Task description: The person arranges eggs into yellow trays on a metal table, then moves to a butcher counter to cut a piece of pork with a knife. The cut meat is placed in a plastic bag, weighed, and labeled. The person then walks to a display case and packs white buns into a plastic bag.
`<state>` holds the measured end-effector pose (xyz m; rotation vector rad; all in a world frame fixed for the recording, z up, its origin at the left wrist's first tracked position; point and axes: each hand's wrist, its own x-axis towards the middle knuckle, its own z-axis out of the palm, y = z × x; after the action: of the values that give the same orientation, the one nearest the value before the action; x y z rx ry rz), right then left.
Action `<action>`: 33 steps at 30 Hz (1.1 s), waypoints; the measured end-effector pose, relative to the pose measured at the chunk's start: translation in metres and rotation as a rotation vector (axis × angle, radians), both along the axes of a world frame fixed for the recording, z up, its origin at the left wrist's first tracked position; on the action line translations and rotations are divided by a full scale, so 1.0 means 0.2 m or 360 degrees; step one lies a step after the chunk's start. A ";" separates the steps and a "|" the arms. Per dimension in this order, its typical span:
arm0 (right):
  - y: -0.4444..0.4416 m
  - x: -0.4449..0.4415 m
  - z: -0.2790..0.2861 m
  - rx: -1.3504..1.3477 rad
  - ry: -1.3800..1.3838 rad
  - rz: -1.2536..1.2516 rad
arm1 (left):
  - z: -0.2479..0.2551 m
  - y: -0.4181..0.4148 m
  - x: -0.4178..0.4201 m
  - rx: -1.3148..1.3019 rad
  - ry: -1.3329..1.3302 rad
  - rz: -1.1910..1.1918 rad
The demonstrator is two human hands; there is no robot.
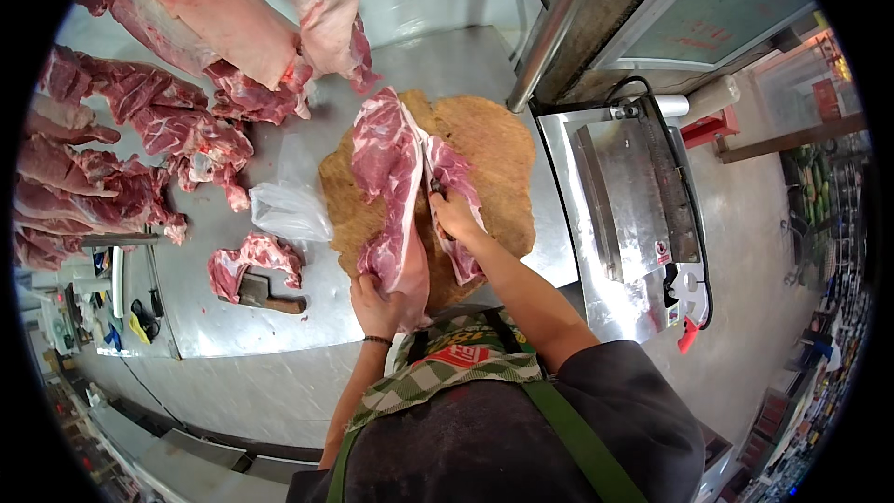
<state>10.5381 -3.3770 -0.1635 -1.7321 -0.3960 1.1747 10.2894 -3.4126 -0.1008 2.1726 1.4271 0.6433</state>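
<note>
A large slab of raw pork with skin (394, 209) lies lengthwise on a round wooden chopping block (496, 154). My left hand (377, 306) grips its near end, the fingers curled over the meat's edge. Beside it, to the right, lies a narrower strip of pork (454, 171), with a gap between the two over their nearer part. My right hand (454, 215) is closed around a dark handle (438, 186), seemingly a knife's, over this strip; the blade cannot be made out.
Big pork cuts (202, 14) hang or lie at the upper left. A clear plastic bag (290, 209) touches the block's left side. Further left, a cleaver (262, 293) lies by a bony meat piece (255, 258). A metal machine (621, 202) and a steel post (559, 28) stand right of the block.
</note>
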 end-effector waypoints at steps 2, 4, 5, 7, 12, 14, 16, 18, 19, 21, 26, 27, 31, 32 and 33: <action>0.04 -0.01 0.10 -0.0044 0.0014 0.0037 | -0.02 0.00 -0.03 -0.0119 0.0016 0.0074; 0.05 0.01 0.06 -0.0040 -0.0186 0.0086 | -0.02 0.00 -0.03 -0.0093 -0.0014 0.0037; 0.05 0.02 0.01 -0.0014 -0.0393 0.0130 | -0.02 0.01 -0.02 -0.0080 -0.0028 0.0011; 0.05 0.02 -0.11 0.0080 -0.0854 0.0143 | -0.01 0.01 -0.02 -0.0093 -0.0012 -0.0014; 0.08 0.07 -0.12 -0.0128 -0.0655 0.0289 | -0.02 0.03 -0.03 -0.0073 -0.0047 -0.0079; 0.07 0.09 -0.09 -0.0253 -0.0375 0.0339 | -0.01 0.03 -0.03 -0.0081 -0.0082 -0.0076; 0.08 0.08 0.00 -0.0261 -0.0132 0.0342 | -0.01 0.02 -0.04 -0.0088 -0.0058 -0.0056; 0.03 0.07 0.11 -0.0233 0.0158 0.0296 | -0.03 0.02 -0.05 -0.0078 -0.0057 -0.0058; 0.03 0.06 0.05 -0.0190 0.0042 0.0249 | -0.03 0.02 -0.05 -0.0063 -0.0069 -0.0075; 0.04 0.06 -0.05 -0.0112 -0.0164 0.0178 | -0.01 0.02 -0.04 -0.0069 -0.0080 -0.0108; 0.10 0.07 -0.05 -0.0065 -0.0133 0.0120 | 0.00 0.03 -0.05 -0.0114 -0.0066 -0.0143; 0.12 0.07 0.04 -0.0081 -0.0013 0.0103 | -0.01 0.03 -0.06 -0.0160 -0.0063 -0.0107; 0.15 0.10 0.12 -0.0059 -0.0093 0.0210 | -0.01 0.02 -0.05 -0.0256 -0.0074 -0.0084; 0.16 0.11 0.11 -0.0061 -0.0240 0.0228 | 0.00 0.03 -0.05 -0.0262 -0.0081 -0.0098; 0.19 0.12 0.09 -0.0064 -0.0384 0.0250 | 0.01 0.03 -0.04 -0.0238 -0.0074 -0.0109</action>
<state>10.5620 -3.3398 -0.1447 -1.9129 -0.6682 1.0913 10.2809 -3.4075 -0.0992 2.0675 1.3269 0.5414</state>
